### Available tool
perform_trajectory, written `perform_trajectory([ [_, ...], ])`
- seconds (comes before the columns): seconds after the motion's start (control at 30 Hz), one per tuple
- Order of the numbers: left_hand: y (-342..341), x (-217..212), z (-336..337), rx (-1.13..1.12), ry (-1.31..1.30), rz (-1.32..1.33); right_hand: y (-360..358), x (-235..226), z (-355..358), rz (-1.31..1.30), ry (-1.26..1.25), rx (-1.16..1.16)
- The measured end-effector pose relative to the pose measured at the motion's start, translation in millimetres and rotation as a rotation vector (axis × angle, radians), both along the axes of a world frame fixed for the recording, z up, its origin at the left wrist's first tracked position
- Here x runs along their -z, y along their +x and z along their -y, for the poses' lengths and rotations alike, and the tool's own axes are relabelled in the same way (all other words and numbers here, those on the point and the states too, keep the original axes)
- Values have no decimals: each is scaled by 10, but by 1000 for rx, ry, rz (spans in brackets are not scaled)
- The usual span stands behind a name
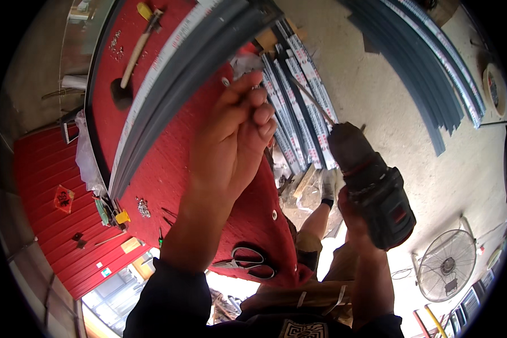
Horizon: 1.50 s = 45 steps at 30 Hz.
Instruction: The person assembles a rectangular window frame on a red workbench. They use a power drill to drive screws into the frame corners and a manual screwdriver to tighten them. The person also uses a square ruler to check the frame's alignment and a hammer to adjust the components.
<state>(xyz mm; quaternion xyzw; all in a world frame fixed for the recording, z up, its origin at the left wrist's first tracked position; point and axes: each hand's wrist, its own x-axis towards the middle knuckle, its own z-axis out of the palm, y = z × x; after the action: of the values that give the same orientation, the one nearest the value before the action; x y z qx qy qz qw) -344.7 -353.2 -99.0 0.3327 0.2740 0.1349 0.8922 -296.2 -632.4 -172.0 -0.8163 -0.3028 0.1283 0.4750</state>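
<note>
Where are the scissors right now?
In the head view, the scissors lie on the red table near its lower edge, just right of the left hand's forearm.

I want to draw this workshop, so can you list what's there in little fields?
Left hand: fingers pinched together above the red table, maybe on something tiny
Right hand: grips a dark power drill, bit pointing up
On table: long grey strips, scissors, hammer
On floor: more grey strips, a fan
</note>
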Motion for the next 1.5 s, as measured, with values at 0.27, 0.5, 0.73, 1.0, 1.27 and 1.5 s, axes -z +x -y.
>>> perform_trajectory([
  [0.27, 146, 195, -28, -5, 209, 40, -236, 297, -12, -126, -22, -9],
  [0.5, 115, 265, -32, 111, 167, 131, -151, 292, -12, -120, 75, -212],
  [0.73, 106, 256, -62, 220, 306, 210, -303, 525, -93, -158, 142, -224],
  [1.0, 169, 233, -24, 89, 185, 119, -45, 326, -478, -322, 413, -146],
  [1.27, 348, 252, -91, -71, 304, -26, 72, 361, -928, -206, 434, -19],
  [1.5, 469, 162, 157, -247, 678, -200, 130, 305, -1123, -116, 432, 14],
])
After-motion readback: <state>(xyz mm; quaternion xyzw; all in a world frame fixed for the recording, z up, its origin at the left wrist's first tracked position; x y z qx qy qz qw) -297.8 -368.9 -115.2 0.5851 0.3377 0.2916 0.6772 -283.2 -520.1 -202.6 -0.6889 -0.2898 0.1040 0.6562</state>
